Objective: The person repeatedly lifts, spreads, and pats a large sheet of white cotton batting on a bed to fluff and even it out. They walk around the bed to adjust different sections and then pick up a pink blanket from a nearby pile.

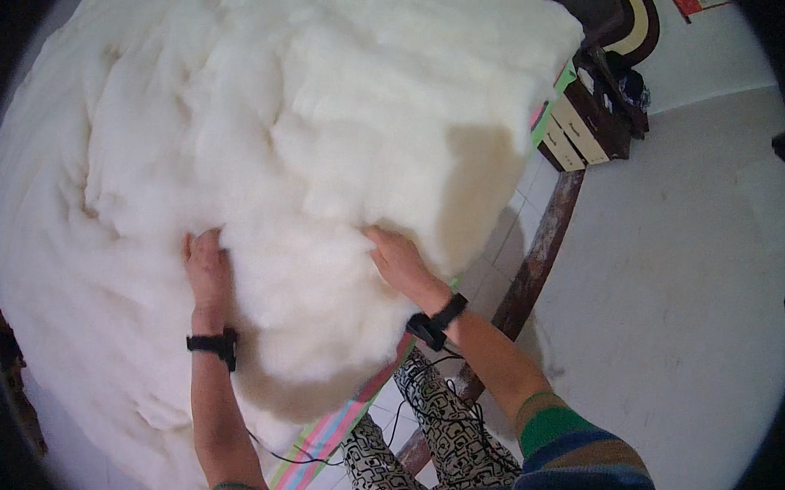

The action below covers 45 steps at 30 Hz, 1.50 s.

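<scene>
A thick, fluffy sheet of white batting [333, 133] is heaped over a wide bed-like surface and fills most of the view. My left hand [206, 262] is sunk into it left of the middle, fingers curled down into the fluff. To the right, my right hand [399, 261] grips the batting near its right side, with thumb and fingers closed and the tips hidden in it. Between the two hands the batting bulges up, and its near edge hangs toward my legs.
Below the batting's near edge shows a striped pink and green cloth [335, 428]. A cabinet with light drawers [573, 133] stands at the far right, by a curved dark headboard [633, 15]. Black cables [453, 393] hang before my legs. A pale wall [668, 257] bounds the right.
</scene>
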Motion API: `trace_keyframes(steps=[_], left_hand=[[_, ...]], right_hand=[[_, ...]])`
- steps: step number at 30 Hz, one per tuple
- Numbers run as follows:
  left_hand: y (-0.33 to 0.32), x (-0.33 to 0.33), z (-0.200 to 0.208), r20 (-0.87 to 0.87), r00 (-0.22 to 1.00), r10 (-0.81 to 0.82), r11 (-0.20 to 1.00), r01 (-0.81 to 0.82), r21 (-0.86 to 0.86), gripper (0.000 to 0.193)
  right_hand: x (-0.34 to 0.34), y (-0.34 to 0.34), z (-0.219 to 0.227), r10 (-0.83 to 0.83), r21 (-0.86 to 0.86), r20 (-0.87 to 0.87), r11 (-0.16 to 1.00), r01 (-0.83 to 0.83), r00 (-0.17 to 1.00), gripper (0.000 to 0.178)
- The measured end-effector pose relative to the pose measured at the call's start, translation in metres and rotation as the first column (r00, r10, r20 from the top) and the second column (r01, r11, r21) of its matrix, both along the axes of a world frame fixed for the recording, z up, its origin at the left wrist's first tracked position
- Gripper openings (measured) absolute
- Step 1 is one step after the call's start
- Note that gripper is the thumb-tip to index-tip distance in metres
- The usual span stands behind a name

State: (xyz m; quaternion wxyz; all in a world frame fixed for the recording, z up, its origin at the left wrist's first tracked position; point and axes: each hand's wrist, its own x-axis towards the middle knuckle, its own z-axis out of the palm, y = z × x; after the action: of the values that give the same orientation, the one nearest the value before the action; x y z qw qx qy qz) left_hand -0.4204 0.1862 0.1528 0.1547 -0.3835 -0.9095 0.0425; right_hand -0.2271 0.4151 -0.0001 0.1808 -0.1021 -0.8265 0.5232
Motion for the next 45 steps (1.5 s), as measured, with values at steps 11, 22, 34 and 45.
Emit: trace_keyframes(steps=[11, 22, 34, 45], left_hand=[[-0.016, -0.013, 0.012, 0.035, 0.994, 0.104, 0.971, -0.094, -0.221, 0.042], [0.103, 0.029, -0.007, 0.052, 0.998, -0.031, 0.981, 0.041, -0.190, 0.067], [0.064, -0.029, -0.113, -0.006, 0.996, 0.094, 0.991, -0.094, -0.100, 0.068], [0.043, -0.039, -0.111, 0.022, 0.996, 0.091, 0.990, -0.088, -0.108, 0.070]], right_hand=[[-0.033, 0.042, -0.006, 0.545, -0.293, 0.129, 0.819, -0.493, 0.828, 0.031], [-0.095, 0.194, -0.037, -0.293, 0.386, 0.056, 0.888, 0.250, 0.954, 0.053], [-0.095, 0.213, -0.042, 0.343, 0.042, 0.307, 0.927, -0.373, 0.888, 0.023], [-0.223, 0.284, -0.051, -0.091, 0.303, 0.082, 0.951, 0.062, 0.992, 0.029]])
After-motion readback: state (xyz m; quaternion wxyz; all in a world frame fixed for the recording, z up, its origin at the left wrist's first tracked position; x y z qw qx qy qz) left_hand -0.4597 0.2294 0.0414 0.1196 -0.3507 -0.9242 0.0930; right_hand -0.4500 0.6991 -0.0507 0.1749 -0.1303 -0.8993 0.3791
